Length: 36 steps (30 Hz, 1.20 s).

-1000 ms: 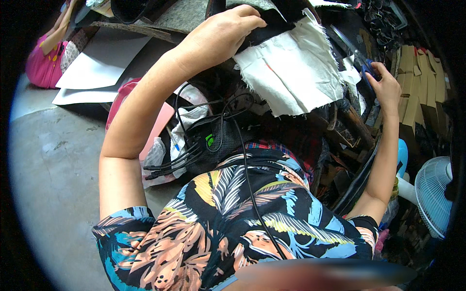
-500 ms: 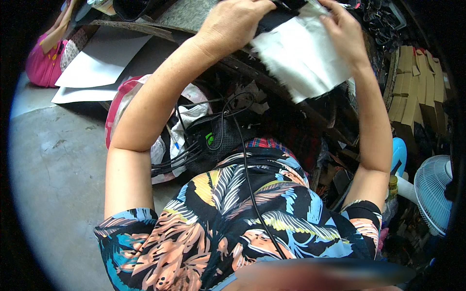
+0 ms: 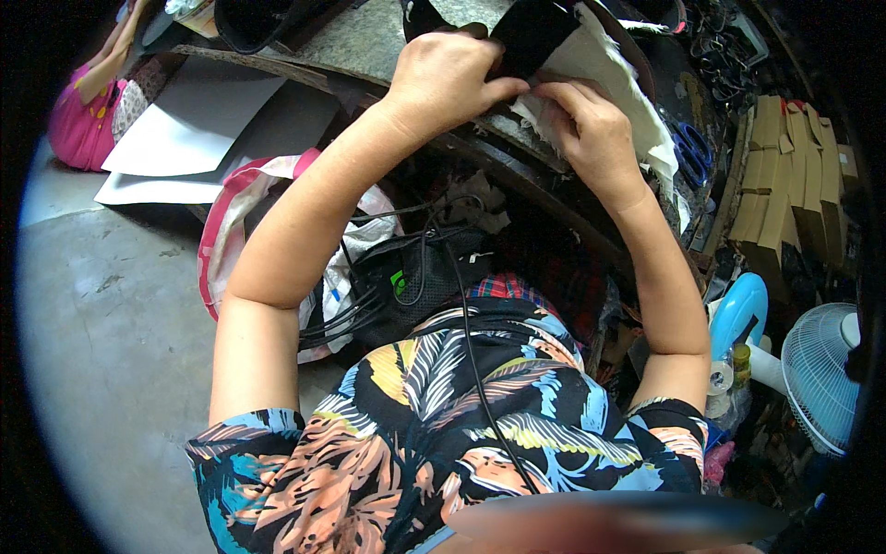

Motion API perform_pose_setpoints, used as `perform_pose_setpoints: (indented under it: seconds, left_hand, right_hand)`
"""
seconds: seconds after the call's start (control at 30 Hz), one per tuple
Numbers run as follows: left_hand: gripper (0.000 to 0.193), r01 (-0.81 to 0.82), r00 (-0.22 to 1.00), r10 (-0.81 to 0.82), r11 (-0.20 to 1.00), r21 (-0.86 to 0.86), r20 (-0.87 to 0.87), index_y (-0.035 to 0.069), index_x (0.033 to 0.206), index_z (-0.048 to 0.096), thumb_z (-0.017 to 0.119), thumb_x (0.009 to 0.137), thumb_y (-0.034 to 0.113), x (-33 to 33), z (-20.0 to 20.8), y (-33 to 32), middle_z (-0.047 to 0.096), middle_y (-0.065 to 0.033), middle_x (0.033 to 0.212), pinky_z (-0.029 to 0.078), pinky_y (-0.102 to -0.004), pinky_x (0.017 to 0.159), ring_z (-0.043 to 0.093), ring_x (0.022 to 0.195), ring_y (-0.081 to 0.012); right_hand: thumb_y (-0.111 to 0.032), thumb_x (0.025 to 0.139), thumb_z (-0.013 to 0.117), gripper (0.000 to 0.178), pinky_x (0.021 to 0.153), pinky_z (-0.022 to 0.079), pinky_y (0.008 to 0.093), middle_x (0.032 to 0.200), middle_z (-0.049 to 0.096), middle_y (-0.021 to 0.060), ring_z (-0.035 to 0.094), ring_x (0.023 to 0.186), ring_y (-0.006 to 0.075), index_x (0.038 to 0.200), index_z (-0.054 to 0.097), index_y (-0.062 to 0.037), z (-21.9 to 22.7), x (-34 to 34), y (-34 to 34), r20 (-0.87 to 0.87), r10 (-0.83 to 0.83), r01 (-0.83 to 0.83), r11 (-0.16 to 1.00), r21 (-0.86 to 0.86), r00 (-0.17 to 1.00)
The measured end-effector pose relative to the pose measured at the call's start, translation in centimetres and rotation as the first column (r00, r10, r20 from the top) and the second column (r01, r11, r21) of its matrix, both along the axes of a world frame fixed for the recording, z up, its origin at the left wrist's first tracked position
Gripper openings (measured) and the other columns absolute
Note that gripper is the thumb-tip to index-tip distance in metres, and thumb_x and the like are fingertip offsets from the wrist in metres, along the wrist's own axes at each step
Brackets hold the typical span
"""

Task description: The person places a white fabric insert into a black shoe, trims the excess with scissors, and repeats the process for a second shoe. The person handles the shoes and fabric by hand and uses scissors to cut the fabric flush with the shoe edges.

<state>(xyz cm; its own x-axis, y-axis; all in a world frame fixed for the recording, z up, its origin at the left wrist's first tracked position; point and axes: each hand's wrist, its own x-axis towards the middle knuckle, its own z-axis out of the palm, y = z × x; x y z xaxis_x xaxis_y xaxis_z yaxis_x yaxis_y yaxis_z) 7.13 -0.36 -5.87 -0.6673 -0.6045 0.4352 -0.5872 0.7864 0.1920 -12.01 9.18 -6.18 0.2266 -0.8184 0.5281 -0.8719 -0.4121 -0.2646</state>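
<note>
Both my hands meet above the front edge of a worn workbench (image 3: 341, 46). My left hand (image 3: 448, 78) is closed on a black piece of material (image 3: 535, 37), its thumb pointing toward my right fingertips. A white cloth with frayed edges (image 3: 618, 78) lies against the black piece and hangs down on the right. My right hand (image 3: 591, 134) is closed, its thumb and forefinger pinching the cloth's edge close to my left thumb. Beside the cloth, blue-handled scissors (image 3: 692, 152) rest on the bench. My fingers hide the spot where cloth and black piece meet.
White sheets (image 3: 185, 120) stick out at the left under the bench. Below are a pink-rimmed bag (image 3: 210, 231) and a black mesh bag (image 3: 397, 277) with cables. At right are stacked cardboard pieces (image 3: 784, 175) and a fan (image 3: 821, 379). Another person in pink (image 3: 78, 129) is far left.
The white cloth, spread between my hands before, has swung up and right, and more of the black piece shows. My right hand has come down and left, toward my left hand.
</note>
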Motion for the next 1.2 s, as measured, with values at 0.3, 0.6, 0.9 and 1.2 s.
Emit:
perform_pose_setpoints:
  seconds: [0.3,0.6,0.9,1.2]
  left_hand:
    - [0.033,0.069,0.997,-0.068,0.997,-0.042,0.031,0.007,0.088,0.069,0.075,0.077,0.038,-0.9,-0.2,0.5,0.068,-0.0155,0.078,0.055,-0.0451,0.071,0.069,0.079,-0.0352]
    - [0.025,-0.050,0.998,0.048,0.996,0.079,0.028,0.006,0.085,0.075,0.067,0.080,0.029,0.0,0.1,-1.5,0.070,-0.0191,0.082,0.055,-0.0464,0.078,0.070,0.083,-0.0357]
    - [0.022,0.065,0.998,-0.066,0.996,-0.054,-0.023,0.003,0.077,0.072,0.064,0.079,0.023,0.0,-0.3,-1.9,0.069,-0.0213,0.079,0.057,-0.0461,0.077,0.070,0.079,-0.0370]
    - [0.023,0.119,0.993,-0.119,0.990,0.074,-0.010,0.005,0.085,0.074,0.062,0.083,0.024,0.3,0.7,-1.3,0.070,-0.0191,0.080,0.056,-0.0457,0.078,0.071,0.081,-0.0359]
  right_hand:
    - [-0.021,0.084,0.074,0.022,0.080,0.056,0.0391,0.098,0.072,0.0112,0.070,0.089,0.0317,0.100,0.072,-0.0062,0.6,-1.2,0.2,0.206,-0.040,-0.018,0.963,0.269,0.978]
    - [-0.024,0.083,0.077,0.026,0.075,0.056,0.0374,0.094,0.072,0.0106,0.070,0.085,0.0299,0.101,0.071,-0.0061,0.0,0.3,1.1,-0.105,-0.053,0.063,0.993,0.098,0.993]
    - [-0.017,0.095,0.066,0.020,0.080,0.054,0.0291,0.099,0.075,0.0118,0.070,0.088,0.0163,0.107,0.073,-0.0026,0.7,-0.5,0.5,0.384,-0.168,0.001,0.917,0.399,0.908]
    - [-0.025,0.089,0.070,0.023,0.092,0.054,0.0393,0.112,0.070,0.0075,0.063,0.110,0.0273,0.109,0.071,-0.0136,0.2,1.1,1.6,-0.175,0.196,-0.189,0.981,0.054,0.965]
